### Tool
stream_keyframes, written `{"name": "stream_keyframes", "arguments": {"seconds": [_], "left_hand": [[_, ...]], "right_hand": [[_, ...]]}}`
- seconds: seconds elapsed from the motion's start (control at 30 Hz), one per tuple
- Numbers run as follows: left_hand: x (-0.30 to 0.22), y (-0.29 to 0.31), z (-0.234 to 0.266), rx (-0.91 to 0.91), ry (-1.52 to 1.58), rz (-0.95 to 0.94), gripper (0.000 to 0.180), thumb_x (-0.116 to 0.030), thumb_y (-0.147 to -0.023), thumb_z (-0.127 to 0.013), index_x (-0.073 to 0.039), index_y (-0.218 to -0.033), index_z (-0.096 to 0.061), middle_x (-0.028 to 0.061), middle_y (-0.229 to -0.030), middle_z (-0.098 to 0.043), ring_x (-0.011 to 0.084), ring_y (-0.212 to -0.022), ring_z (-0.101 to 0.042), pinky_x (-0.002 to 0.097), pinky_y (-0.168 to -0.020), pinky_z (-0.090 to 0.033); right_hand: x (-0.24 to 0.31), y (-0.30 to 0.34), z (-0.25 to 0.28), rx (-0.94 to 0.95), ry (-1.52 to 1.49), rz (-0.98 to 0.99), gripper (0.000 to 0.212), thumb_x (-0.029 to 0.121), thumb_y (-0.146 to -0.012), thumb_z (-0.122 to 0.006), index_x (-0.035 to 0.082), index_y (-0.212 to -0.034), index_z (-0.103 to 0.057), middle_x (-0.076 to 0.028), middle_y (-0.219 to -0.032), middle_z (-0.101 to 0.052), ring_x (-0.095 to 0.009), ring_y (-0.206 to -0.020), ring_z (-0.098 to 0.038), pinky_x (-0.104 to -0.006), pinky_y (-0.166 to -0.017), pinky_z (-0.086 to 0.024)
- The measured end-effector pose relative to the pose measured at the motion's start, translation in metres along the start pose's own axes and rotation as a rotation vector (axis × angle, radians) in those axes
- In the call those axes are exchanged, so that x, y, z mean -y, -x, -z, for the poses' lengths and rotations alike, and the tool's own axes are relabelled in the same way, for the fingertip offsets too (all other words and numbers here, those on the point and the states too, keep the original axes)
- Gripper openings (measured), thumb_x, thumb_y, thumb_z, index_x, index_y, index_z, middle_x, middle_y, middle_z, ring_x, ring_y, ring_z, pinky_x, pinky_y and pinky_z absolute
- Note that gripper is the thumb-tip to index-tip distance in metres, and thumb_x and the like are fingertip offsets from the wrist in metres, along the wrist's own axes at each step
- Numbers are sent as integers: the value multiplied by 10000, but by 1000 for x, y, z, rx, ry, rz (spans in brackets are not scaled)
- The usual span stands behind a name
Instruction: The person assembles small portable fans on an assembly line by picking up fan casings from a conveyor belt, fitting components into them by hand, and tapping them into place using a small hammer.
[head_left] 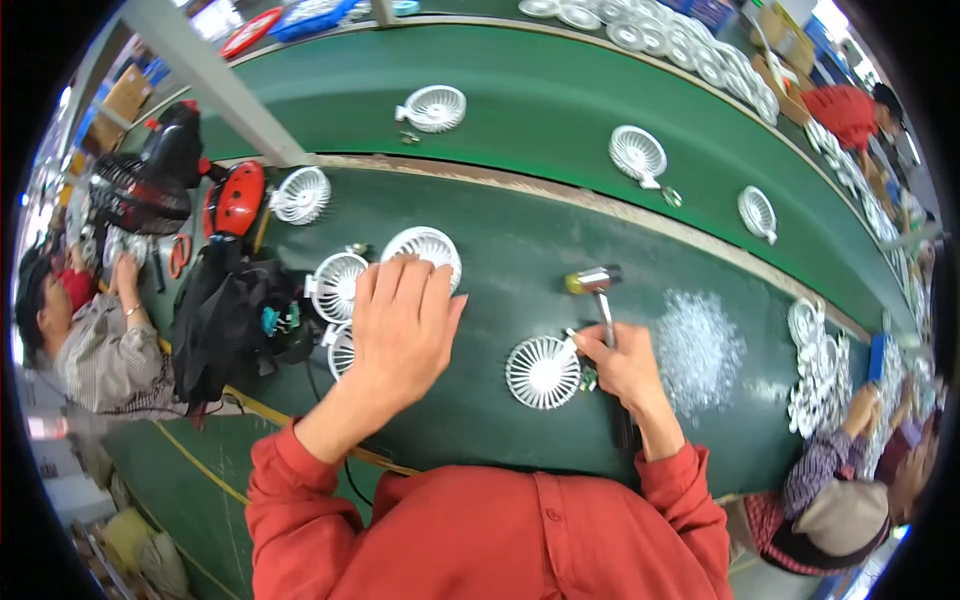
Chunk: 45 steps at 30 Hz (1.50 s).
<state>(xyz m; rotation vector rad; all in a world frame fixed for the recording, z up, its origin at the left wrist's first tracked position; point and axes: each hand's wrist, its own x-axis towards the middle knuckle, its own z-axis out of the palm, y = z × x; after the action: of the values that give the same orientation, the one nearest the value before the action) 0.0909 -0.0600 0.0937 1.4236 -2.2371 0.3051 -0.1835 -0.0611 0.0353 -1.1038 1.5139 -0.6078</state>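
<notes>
My right hand (pixel 622 365) is closed round a small hammer (pixel 603 303). The hammer's head, with one yellowish face and one dark face, points away from me, and its dark grip shows below the palm. Just left of these fingers a round white fan housing (pixel 543 373) with radial ribs lies on the bench. My left hand (pixel 403 325) reaches over a cluster of similar parts, fingers stretched out and thumb apart. Its fingertips overlap a white fan housing (pixel 428 243); contact is unclear. Another white housing (pixel 338 287) sits beside it, and a third is partly hidden by the wrist.
A pile of small clear pieces (pixel 700 350) lies right of the hammer, with stacked white parts (pixel 818 370) beyond. More housings rest on the green conveyor (pixel 540 130). A black fan (pixel 150 190) and a red spotted object (pixel 236 200) stand left. Co-workers sit at both sides.
</notes>
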Motion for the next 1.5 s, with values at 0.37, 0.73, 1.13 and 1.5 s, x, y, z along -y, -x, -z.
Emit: {"name": "stream_keyframes", "arguments": {"seconds": [0.37,0.73,1.13,1.5], "left_hand": [[-93,65,-42,102,417,-156,335,-124,-759,-759,-10,-1059,-662,118,-1047,-585,295,-1004,-587,380,-740,-477],[-98,70,-40,139,409,-148,346,-110,-753,-756,-44,-1081,-667,93,-1080,-593,290,-1020,-588,388,-762,-479],[-80,66,-23,120,468,-44,261,-164,-789,-654,-21,-1008,-647,147,-1048,-571,303,-958,-569,436,-790,-438],[-66,65,-13,73,598,65,377,-141,-763,-723,8,-1088,-605,159,-1120,-552,296,-1006,-560,384,-795,-419]], "right_hand": [[2,34,10,-165,302,398,300,131,-905,-663,-25,-1159,-623,-204,-928,-642,-327,-772,-624,-391,-663,-486],[-29,71,19,-235,575,480,245,94,-943,-601,1,-1170,-615,-208,-831,-635,-407,-727,-619,-453,-652,-500],[-10,-13,70,-515,600,378,213,167,-892,-641,-2,-1018,-662,-208,-867,-642,-376,-779,-600,-432,-698,-468],[-24,-44,89,-419,858,407,135,98,-913,-591,-31,-950,-605,-218,-867,-561,-413,-819,-567,-464,-728,-437]]}}
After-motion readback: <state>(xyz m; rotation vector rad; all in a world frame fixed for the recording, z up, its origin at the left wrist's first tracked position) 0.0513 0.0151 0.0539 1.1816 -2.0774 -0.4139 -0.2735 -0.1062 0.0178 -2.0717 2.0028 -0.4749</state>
